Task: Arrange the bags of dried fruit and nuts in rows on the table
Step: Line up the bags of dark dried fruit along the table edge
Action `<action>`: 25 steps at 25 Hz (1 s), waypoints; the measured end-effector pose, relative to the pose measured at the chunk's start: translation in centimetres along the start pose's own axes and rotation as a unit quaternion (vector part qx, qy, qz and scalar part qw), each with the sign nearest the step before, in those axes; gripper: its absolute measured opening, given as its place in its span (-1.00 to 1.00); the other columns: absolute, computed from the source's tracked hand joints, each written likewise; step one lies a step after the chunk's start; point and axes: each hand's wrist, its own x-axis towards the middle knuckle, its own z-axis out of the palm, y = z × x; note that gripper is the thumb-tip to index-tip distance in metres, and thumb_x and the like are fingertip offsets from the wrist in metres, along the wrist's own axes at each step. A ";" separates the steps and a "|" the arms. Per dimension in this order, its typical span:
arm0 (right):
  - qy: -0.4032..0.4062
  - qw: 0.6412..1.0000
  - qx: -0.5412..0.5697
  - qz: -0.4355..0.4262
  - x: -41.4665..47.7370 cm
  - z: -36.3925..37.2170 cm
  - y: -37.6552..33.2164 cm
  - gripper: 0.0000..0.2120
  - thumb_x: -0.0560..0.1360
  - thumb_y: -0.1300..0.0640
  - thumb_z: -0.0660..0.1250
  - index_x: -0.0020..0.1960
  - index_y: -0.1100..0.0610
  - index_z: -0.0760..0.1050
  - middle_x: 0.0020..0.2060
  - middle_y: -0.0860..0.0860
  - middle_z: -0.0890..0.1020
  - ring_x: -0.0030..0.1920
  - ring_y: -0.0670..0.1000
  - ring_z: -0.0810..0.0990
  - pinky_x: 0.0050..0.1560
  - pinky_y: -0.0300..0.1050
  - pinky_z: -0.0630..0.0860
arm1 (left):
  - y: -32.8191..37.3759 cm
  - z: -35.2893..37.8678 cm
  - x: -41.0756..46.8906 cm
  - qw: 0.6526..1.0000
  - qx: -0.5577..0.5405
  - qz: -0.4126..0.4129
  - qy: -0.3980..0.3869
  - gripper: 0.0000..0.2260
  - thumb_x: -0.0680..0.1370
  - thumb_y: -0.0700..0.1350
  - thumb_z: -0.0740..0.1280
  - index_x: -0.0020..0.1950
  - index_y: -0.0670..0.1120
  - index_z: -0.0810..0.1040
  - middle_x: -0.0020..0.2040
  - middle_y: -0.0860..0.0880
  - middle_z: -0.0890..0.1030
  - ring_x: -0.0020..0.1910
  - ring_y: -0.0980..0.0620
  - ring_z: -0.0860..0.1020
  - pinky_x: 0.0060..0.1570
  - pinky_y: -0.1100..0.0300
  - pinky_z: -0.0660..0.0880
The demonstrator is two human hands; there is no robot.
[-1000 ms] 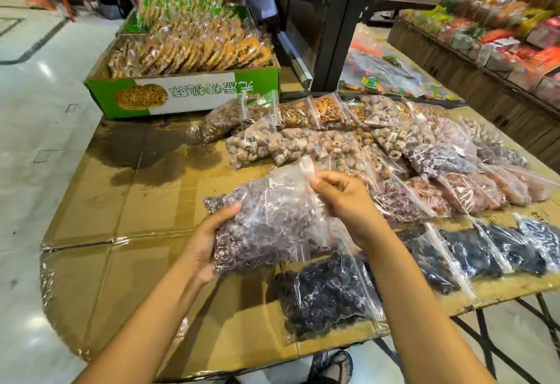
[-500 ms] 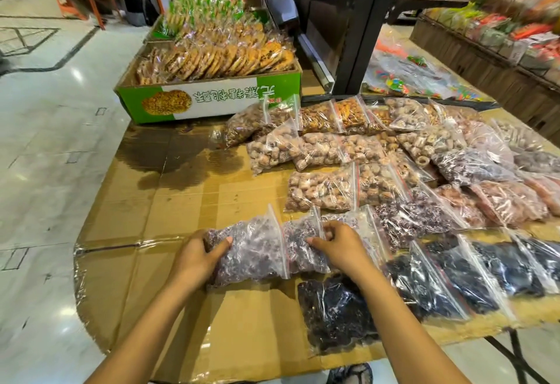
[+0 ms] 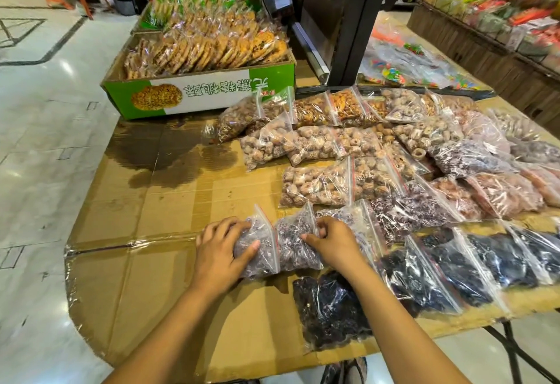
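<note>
Clear zip bags of dried fruit and nuts lie in overlapping rows on the cardboard-covered table [image 3: 157, 210]. At the left end of the purple-fruit row, my left hand [image 3: 219, 250] grips the outermost purple bag [image 3: 262, 254], thumb on its front. My right hand [image 3: 331, 242] presses on the second purple bag [image 3: 295, 244], which overlaps the first. A bag of dark black fruit [image 3: 328, 311] lies in front, at the left end of the nearest row. Rows of pale ring-shaped fruit [image 3: 315, 185] and golden nuts [image 3: 315, 109] lie behind.
A green and white box of wrapped round biscuits [image 3: 197, 92] stands at the table's back left. A black shelf post [image 3: 357, 22] rises behind the bags. Packaged goods fill a wooden display [image 3: 500, 19] at the right. Tiled floor [image 3: 39, 141] lies to the left.
The purple bag I held up a second ago came down onto the table at the left end of its row. Both hands now rest on the bags, pressed closer together.
</note>
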 end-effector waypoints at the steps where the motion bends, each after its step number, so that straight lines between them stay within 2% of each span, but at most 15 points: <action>1: -0.004 1.000 -0.002 -0.006 -0.3 -0.4 0.0 -0.48 0.45 -0.01 0.43 0.33 0.15 0.39 -0.15 -0.03 0.54 -0.23 -0.01 0.53 -0.17 -0.08 0.52 | 0.1 0.2 0.1 1.000 0.007 0.002 -0.002 -0.34 0.50 0.44 -0.12 0.24 0.08 0.53 0.26 0.07 0.52 0.23 -0.03 0.40 0.11 -0.01 0.30; 4: 0.019 0.998 0.032 -0.041 -1.4 -2.8 0.8 -0.56 0.46 0.07 0.41 0.29 0.11 0.38 -0.05 0.04 0.59 -0.09 0.08 0.62 -0.10 -0.01 0.59 | 0.5 0.3 0.2 1.000 -0.011 0.000 0.019 -0.37 0.52 0.42 -0.12 0.22 0.07 0.51 0.23 0.04 0.54 0.19 -0.06 0.43 0.08 0.00 0.31; 7: 0.093 0.991 0.025 -0.093 -2.1 -7.8 4.2 -0.56 0.45 0.06 0.41 0.29 0.08 0.40 0.19 0.10 0.49 0.23 0.12 0.47 0.20 0.06 0.47 | 3.0 0.3 0.4 0.994 -0.078 -0.034 0.070 -0.40 0.54 0.37 -0.05 0.30 0.00 0.46 0.25 -0.05 0.53 0.24 -0.12 0.42 0.16 -0.05 0.32; 10: 0.146 0.984 0.018 -0.104 -2.0 -14.0 8.9 -0.56 0.47 0.05 0.40 0.30 0.12 0.41 0.18 0.10 0.46 0.23 0.13 0.45 0.22 0.00 0.42 | 9.5 1.3 1.8 0.989 -0.079 -0.038 0.118 -0.42 0.54 0.28 0.06 0.36 -0.09 0.42 0.29 -0.14 0.49 0.30 -0.17 0.38 0.23 -0.03 0.28; 14: 0.190 0.980 0.010 -0.054 -2.5 -21.9 18.0 -0.52 0.47 0.01 0.39 0.32 0.14 0.40 0.24 0.13 0.46 0.30 0.15 0.37 0.23 0.01 0.35 | 22.5 5.8 4.2 0.989 -0.127 0.035 0.071 -0.44 0.53 0.27 0.13 0.42 -0.02 0.35 0.39 -0.10 0.42 0.40 -0.11 0.31 0.37 -0.10 0.26; 18: 0.194 0.981 0.020 0.000 -4.0 -29.2 28.0 -0.49 0.46 -0.04 0.39 0.33 0.13 0.39 0.24 0.13 0.48 0.30 0.17 0.40 0.23 0.10 0.41 | 33.7 12.6 5.9 0.993 -0.083 0.085 0.029 -0.37 0.52 0.24 0.20 0.48 -0.10 0.28 0.44 -0.15 0.36 0.44 -0.16 0.28 0.40 -0.16 0.21; 21: 0.198 0.980 0.018 0.025 -4.2 -33.7 32.3 -0.50 0.45 -0.09 0.39 0.29 0.13 0.39 0.21 0.14 0.49 0.27 0.18 0.42 0.19 0.12 0.43 | 38.9 16.5 7.0 0.995 -0.046 0.092 -0.008 -0.27 0.51 0.31 0.21 0.53 -0.10 0.19 0.52 -0.18 0.23 0.50 -0.20 0.16 0.47 -0.13 0.10; 25: 0.203 0.977 0.038 0.048 -2.8 -37.5 35.5 -0.37 0.42 -0.17 0.39 0.35 0.14 0.34 0.29 0.14 0.47 0.33 0.18 0.38 0.25 0.18 0.40 | 42.7 19.1 8.9 0.994 0.012 0.096 -0.046 -0.22 0.46 0.40 0.11 0.56 0.01 0.07 0.58 -0.13 0.06 0.55 -0.16 0.02 0.50 -0.11 -0.02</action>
